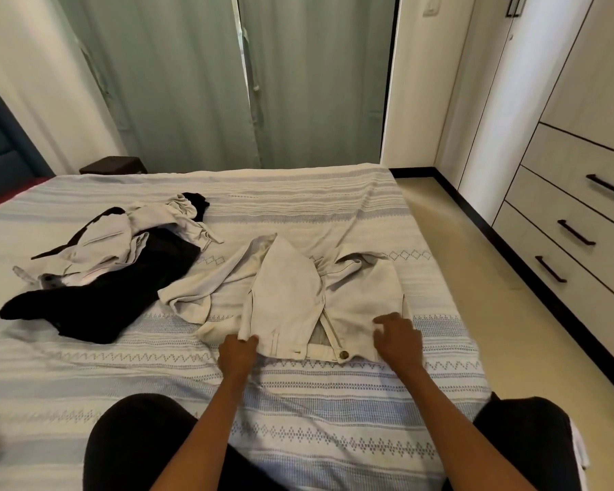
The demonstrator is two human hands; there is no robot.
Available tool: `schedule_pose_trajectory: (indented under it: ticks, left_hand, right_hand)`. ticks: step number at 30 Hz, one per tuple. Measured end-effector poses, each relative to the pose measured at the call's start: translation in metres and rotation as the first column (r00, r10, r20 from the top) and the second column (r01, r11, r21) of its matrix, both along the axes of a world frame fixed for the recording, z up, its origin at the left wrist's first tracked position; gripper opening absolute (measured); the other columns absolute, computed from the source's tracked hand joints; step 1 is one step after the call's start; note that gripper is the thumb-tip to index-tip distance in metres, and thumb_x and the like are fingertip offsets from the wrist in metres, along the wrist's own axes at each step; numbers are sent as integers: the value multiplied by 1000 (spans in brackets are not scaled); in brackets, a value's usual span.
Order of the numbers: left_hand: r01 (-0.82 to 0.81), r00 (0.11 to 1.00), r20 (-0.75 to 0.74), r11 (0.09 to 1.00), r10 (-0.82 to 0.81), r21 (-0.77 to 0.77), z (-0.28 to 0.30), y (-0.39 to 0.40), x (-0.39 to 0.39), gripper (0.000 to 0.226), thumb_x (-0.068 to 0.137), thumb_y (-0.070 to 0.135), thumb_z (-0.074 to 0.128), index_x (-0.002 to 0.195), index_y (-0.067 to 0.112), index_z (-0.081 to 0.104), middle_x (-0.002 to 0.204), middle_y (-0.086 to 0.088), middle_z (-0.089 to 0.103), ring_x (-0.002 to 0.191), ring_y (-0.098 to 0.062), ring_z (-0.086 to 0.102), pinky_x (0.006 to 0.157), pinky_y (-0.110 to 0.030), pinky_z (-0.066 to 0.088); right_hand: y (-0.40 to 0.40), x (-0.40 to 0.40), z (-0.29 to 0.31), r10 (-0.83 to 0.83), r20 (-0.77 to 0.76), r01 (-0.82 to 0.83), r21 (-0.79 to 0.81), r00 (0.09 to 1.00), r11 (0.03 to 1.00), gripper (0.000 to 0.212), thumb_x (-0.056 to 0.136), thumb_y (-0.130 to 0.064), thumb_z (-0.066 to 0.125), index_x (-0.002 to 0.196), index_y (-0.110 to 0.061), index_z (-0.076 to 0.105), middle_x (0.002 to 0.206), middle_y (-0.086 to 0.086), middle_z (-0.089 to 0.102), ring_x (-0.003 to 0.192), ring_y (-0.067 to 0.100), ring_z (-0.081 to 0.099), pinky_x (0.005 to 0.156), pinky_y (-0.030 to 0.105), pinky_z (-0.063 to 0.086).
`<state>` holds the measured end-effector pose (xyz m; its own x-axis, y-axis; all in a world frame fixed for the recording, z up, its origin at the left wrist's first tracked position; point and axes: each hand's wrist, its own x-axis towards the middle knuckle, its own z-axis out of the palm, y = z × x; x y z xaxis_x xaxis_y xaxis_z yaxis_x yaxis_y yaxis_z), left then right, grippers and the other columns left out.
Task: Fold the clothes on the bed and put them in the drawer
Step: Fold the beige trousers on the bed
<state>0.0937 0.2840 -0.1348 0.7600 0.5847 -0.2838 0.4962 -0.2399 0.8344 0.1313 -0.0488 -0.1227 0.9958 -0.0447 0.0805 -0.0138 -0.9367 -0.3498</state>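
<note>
Beige trousers (291,295) lie in front of me on the striped bedspread (298,402), waistband toward me, fly open, one leg folded over the other. My left hand (237,354) pinches the left end of the waistband. On the right end of the waistband lies my right hand (398,338), fingers curled into the cloth there. A heap of black and beige clothes (114,271) lies unfolded to the left on the bed. White drawers with black handles (575,232) stand shut along the right wall.
A strip of beige floor (475,264) runs between the bed and the drawer unit. Green curtains (227,83) hang behind the bed. A dark stool (114,164) stands at the bed's far left corner. My knees in black rest on the bed near me.
</note>
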Motion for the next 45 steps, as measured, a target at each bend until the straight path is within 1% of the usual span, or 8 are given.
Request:
schedule_pose_trajectory:
  ticks: [4, 9, 15, 22, 33, 37, 41, 45]
  left_hand:
    - [-16, 987, 151, 964, 58, -266, 8, -9, -1, 18, 90, 8, 68, 77, 6, 55, 74, -12, 61, 71, -26, 60, 61, -30, 47]
    - [-102, 960, 188, 886, 206, -452, 2, -25, -6, 13, 89, 1, 67, 94, 8, 58, 89, -10, 65, 77, -28, 63, 69, -39, 56]
    - [74, 867, 497, 982, 23, -175, 45, -61, 2, 12, 95, 7, 61, 103, 13, 55, 98, -1, 62, 90, -16, 59, 76, -22, 47]
    - [350, 769, 572, 937, -286, -2, 76, -117, 19, 20, 95, 9, 62, 112, 20, 61, 100, 13, 69, 95, -6, 66, 82, -26, 54]
    - [427, 739, 582, 904, -340, -13, 96, -121, 20, 27, 101, 14, 53, 122, 24, 65, 113, 12, 71, 103, 1, 65, 86, -17, 50]
    - [548, 690, 541, 836, -481, 44, 92, -103, 27, 34, 99, 4, 52, 126, 23, 62, 125, 6, 68, 118, -11, 62, 99, -27, 50]
    - [579, 709, 556, 808, -434, -107, 96, -105, 16, 44, 95, 14, 65, 132, 27, 45, 134, 5, 58, 120, -4, 58, 93, -21, 50]
    - [520, 768, 320, 832, -554, 191, 84, -105, 7, 83, 84, 42, 76, 150, 26, 29, 146, 16, 43, 129, -3, 46, 101, -23, 40]
  right_hand:
    - [-25, -11, -5, -359, -207, 382, 86, 910, 920, 65, 87, -41, 64, 139, -12, 39, 138, 18, 44, 124, 40, 46, 98, 49, 42]
    - [-42, -15, -13, -253, -442, 405, 294, 861, 866, 62, 85, -43, 68, 130, -6, 46, 128, 19, 60, 115, 36, 58, 89, 39, 47]
    - [4, -11, 43, -175, -3, 136, 638, 985, 758, 32, 91, -24, 68, 121, -14, 62, 96, 0, 66, 83, 17, 61, 66, 29, 41]
    - [82, 11, 91, 37, 185, -175, 818, 982, 548, 32, 92, -17, 69, 123, -25, 65, 103, -9, 70, 89, 9, 68, 77, 25, 56]
    - [71, 22, 109, 426, 190, -452, 577, 885, 680, 63, 90, 3, 54, 147, -24, 48, 134, 2, 62, 113, 17, 63, 98, 34, 51]
    - [56, 43, 125, 596, 193, -626, 279, 779, 728, 49, 99, -11, 57, 145, -24, 53, 123, 3, 66, 105, 15, 61, 86, 23, 45]
    - [51, 65, 142, 591, 369, -608, -85, 717, 790, 23, 92, -34, 66, 114, -29, 70, 111, 2, 58, 95, 26, 59, 71, 40, 51]
    - [49, 77, 160, 486, 468, -596, 115, 738, 794, 22, 93, -35, 58, 109, -21, 64, 132, -5, 57, 112, 18, 57, 86, 41, 51]
